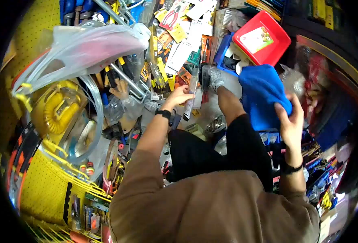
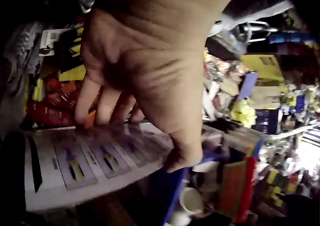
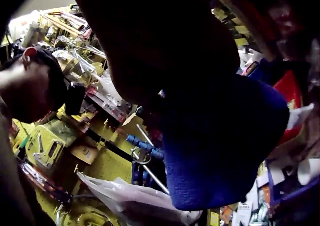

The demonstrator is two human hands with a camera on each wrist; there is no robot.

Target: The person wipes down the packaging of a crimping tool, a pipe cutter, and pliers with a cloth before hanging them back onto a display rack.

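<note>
Blue cloth [image 1: 263, 97] is pinched in the right hand [image 1: 293, 117], near the red tray [image 1: 279, 45]; its loose end could snag the rim and tip it. The left hand [image 1: 179, 97] grips a printed pack [image 2: 100, 161] at the edge; loosened fingers might drop it among the packets [image 1: 182, 53].

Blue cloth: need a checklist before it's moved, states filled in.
1. Right hand has the blue cloth: ok, thumb and fingers grip it.
2. Left hand is free to help: not ok, it holds a printed packet.
3. Printed packet is secured: ok, thumb and fingers pinch it, though how firmly doesn't show.
4. Blue cloth is clear of the red tray: cannot tell, they look close in the head view.
5. Nothing is caught under the blue cloth: cannot tell, its underside is hidden.
</note>
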